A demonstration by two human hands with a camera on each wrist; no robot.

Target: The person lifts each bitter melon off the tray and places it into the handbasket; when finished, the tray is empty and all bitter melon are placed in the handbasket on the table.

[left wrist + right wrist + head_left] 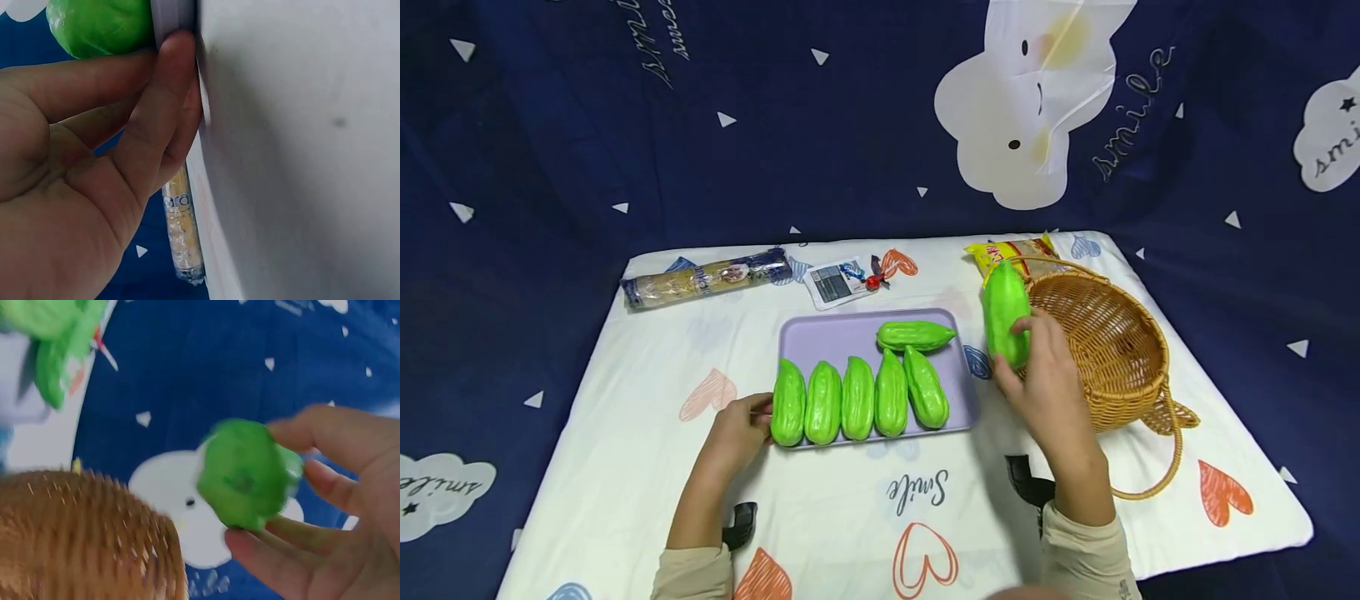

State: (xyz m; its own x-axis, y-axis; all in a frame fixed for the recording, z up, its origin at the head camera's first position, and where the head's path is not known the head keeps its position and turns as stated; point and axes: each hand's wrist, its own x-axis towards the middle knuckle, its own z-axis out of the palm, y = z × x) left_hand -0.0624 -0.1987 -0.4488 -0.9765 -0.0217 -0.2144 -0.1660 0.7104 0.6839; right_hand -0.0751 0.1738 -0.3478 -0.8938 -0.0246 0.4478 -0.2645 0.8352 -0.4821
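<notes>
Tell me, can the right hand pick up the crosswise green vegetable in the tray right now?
Probably not yet: the right hand is holding another green vegetable. Otherwise the way looks free, as the crosswise vegetable lies uncovered towards the back of the tray.

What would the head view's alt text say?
A right hand holds a green gourd near a wicker basket, while the left hand touches a lilac tray bearing six more on a heart-printed cloth.

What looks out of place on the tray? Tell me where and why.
On the tray, one green vegetable lies crosswise at the back, and the rightmost front one slants; the other four lie roughly parallel.
</notes>
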